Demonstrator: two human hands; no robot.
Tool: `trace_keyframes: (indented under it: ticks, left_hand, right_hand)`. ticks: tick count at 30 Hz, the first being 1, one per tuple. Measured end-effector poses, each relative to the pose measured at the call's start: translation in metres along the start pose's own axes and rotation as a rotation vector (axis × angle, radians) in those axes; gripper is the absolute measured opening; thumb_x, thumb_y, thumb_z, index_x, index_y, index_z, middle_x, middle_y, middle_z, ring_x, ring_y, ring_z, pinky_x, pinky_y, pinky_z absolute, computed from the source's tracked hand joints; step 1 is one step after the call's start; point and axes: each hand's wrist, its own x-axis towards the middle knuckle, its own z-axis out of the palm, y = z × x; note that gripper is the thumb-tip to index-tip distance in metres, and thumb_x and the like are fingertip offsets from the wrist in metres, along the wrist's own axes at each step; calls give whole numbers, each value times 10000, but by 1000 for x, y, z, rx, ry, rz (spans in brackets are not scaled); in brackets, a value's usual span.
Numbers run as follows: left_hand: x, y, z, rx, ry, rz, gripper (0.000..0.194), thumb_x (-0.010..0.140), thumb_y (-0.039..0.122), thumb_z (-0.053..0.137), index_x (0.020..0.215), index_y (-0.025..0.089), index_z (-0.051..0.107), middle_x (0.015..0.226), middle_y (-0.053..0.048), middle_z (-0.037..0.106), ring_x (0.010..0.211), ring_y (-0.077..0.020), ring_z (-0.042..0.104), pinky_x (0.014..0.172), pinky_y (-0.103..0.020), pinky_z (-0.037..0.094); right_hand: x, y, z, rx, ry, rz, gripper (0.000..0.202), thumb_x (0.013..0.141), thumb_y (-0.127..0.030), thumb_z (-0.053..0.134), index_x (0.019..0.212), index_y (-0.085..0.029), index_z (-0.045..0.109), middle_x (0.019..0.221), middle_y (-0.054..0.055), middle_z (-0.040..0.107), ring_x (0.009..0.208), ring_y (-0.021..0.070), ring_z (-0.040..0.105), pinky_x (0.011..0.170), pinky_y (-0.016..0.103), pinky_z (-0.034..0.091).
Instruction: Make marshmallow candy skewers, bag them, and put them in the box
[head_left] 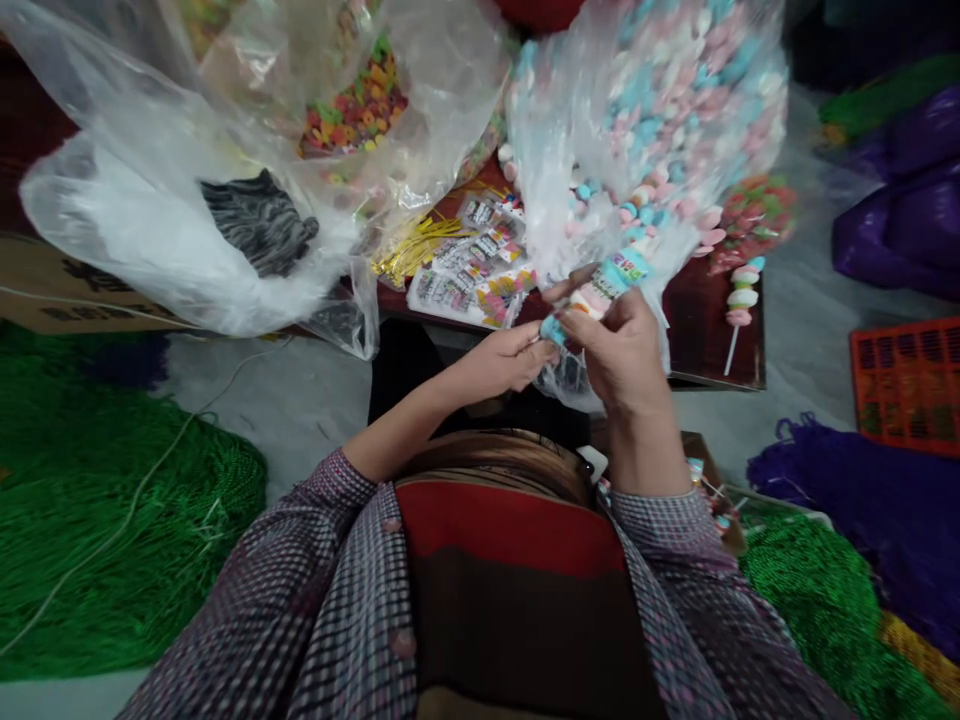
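Observation:
Over the table's front edge, both hands are on a marshmallow skewer (602, 287) in a printed plastic wrapper, with pink and blue pieces showing. My right hand (628, 350) is closed around its middle, thumb on the near side. My left hand (506, 358) pinches the lower end; the stick is hidden by the fingers. Left of the hands lie a stack of flat printed wrappers (474, 268) and a bunch of gold twist ties (417, 247). Another marshmallow skewer (742, 295), bare on a white stick, rests at the table's right end.
Behind the hands stands a large clear bag of marshmallows (675, 90). Ring-shaped candies fill another bag (356, 110). A white plastic bag with a dark bundle (261, 222) lies left. Green strands (150, 530) cover the left floor; an orange crate (907, 385) is at right.

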Motion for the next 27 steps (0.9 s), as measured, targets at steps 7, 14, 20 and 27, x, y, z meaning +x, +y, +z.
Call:
trace_keyframes:
  ticks: [7, 14, 20, 27]
  left_hand:
    - [-5, 6, -6, -92, 10, 5, 477, 956, 710, 466, 877, 239, 458, 586, 90, 339, 464, -95, 356, 519, -254, 385]
    - [-5, -16, -29, 325, 538, 166, 302, 1000, 444, 562, 806, 212, 551, 665, 20, 507, 598, -130, 484, 609, -263, 387]
    - [-17, -8, -65, -585, 755, 151, 327, 958, 430, 677, 755, 210, 546, 505, 103, 330, 385, -54, 293, 424, -199, 325]
    - [-26, 2, -74, -780, 856, 131, 318, 1021, 346, 601, 752, 198, 517, 465, 118, 333, 357, -39, 338, 418, -165, 377]
  right_hand:
    - [18, -4, 2, 18, -6, 124, 462, 727, -605, 868, 974, -268, 671, 840, 1, 717, 667, 166, 673, 466, 283, 539]
    - [52, 7, 28, -96, -39, 123, 462, 775, -675, 794, 903, -246, 682, 723, -5, 683, 588, 132, 634, 459, 253, 513]
    - [119, 30, 59, -390, -222, -41, 338, 978, -522, 604, 952, -225, 762, 911, 32, 761, 817, 177, 720, 735, 341, 603]
    - [165, 83, 93, -986, -407, -276, 195, 935, -215, 594, 1012, -202, 772, 1100, 138, 752, 1126, 323, 654, 1020, 512, 520]
